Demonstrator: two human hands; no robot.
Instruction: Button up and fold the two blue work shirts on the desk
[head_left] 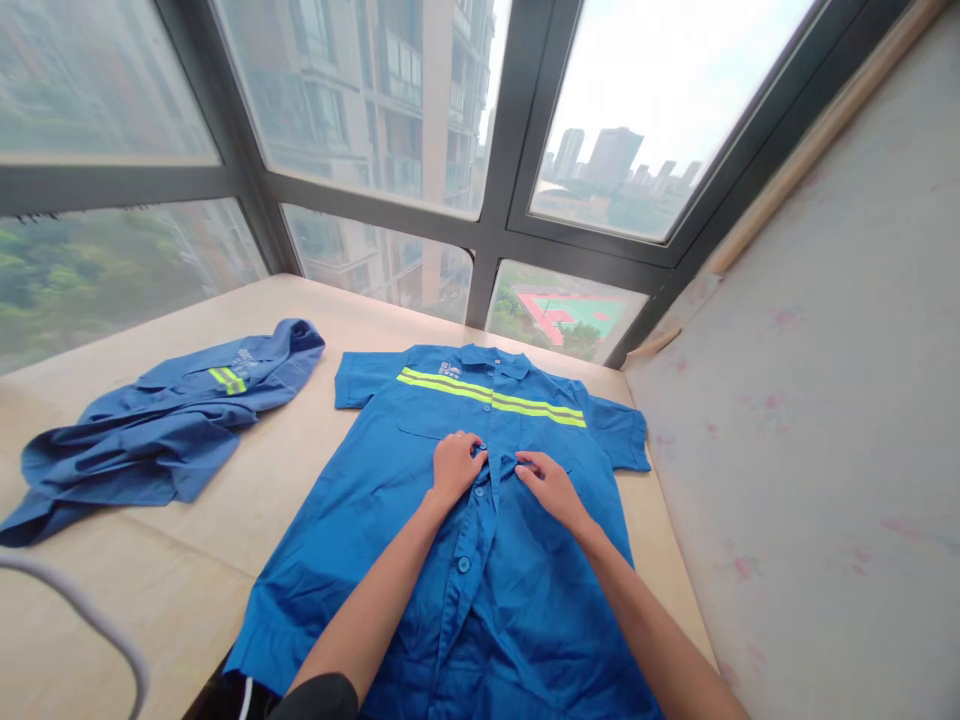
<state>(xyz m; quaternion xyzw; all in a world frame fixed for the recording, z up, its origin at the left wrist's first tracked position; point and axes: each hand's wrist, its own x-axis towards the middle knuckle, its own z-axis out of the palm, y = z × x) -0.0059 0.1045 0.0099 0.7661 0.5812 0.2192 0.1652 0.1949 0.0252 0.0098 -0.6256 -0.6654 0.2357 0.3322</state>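
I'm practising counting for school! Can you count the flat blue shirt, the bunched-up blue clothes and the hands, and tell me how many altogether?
Flat blue shirt: 1
Bunched-up blue clothes: 1
Hands, meaning one left hand and one right hand: 2
Total: 4

You've got no fully legible text here. The blue shirt (502,540) in the middle carries a small white print (450,369) on the left side of its chest, just above the yellow-and-grey stripe (444,385): looks like a few characters with an emblem at their right and a finer line beneath. Too small for you to make out. The crumpled blue garment (176,425) on your left has pale lettering (244,358) too, toward its far end, beside a short yellow patch (227,380); creased and blurred, you can't read a word of it.
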